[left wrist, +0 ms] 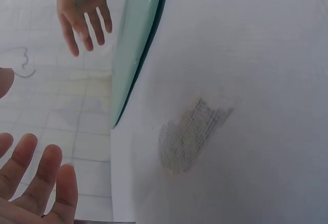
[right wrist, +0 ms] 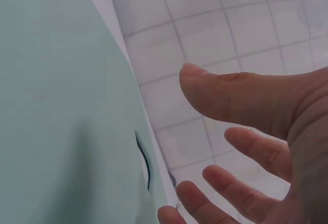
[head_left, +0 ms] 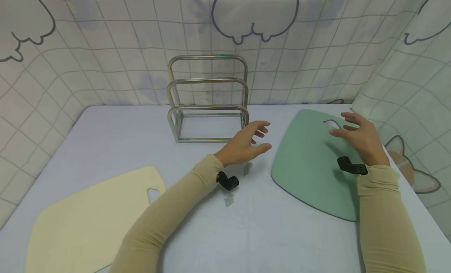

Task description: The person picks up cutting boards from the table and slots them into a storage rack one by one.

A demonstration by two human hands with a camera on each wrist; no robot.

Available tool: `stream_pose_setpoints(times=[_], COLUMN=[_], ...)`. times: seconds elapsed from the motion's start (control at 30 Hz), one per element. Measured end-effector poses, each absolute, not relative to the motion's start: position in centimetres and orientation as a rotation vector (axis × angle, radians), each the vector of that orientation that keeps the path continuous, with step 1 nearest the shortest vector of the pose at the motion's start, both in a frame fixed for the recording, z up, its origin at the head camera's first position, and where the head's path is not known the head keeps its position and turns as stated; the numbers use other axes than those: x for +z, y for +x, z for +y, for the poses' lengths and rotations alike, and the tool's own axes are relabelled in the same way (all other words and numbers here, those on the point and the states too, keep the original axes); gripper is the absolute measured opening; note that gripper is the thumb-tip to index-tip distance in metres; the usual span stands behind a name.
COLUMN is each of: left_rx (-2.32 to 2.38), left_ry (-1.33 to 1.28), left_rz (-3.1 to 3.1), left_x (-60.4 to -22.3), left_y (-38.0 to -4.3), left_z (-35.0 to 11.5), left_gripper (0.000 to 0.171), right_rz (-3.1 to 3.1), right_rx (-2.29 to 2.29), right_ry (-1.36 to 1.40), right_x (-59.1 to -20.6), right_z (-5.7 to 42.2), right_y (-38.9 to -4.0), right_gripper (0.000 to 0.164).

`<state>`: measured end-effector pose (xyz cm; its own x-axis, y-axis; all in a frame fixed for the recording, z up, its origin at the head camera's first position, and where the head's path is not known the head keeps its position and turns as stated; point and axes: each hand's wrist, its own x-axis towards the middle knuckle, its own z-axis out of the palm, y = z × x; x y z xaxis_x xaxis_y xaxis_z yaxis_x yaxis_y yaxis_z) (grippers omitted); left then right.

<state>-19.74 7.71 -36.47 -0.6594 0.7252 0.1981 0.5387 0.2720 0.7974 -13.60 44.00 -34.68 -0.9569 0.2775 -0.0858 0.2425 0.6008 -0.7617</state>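
Observation:
A green cutting board (head_left: 303,159) lies on the right of the table, its handle slot near the far right edge. Over that end hovers my right hand (head_left: 363,141), empty, thumb and fingers spread apart; its shadow falls on the board. The right wrist view shows the thumb (right wrist: 236,96) and loosely bent fingers beside the slot. My left hand (head_left: 241,147) is held above the table, just in front of the metal rack's right corner, with relaxed fingers and nothing in them. A pale yellow cutting board (head_left: 95,214) lies at the left, partly covered by my left forearm.
The silver wire rack (head_left: 208,81) with three upright loops stands at the back middle of the white table (head_left: 275,230). Grid-patterned cloth (head_left: 141,61) surrounds the table's back and sides. Grey mesh-like patches (head_left: 229,200) mark the tabletop near my left wrist.

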Motion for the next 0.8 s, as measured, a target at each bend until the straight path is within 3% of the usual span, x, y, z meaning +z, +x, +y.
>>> stream_pose_setpoints(times=[0.8], left_rx=[1.331], left_ry=[1.135], left_rz=[2.293], left_x=[-36.8], left_y=[-19.8], left_z=[9.9], left_gripper=[0.066], right_rz=[-2.806], right_rx=[1.297], right_ry=[-0.564], right_x=[-34.7], right_z=[46.5], right_y=[-12.3], right_gripper=[0.107])
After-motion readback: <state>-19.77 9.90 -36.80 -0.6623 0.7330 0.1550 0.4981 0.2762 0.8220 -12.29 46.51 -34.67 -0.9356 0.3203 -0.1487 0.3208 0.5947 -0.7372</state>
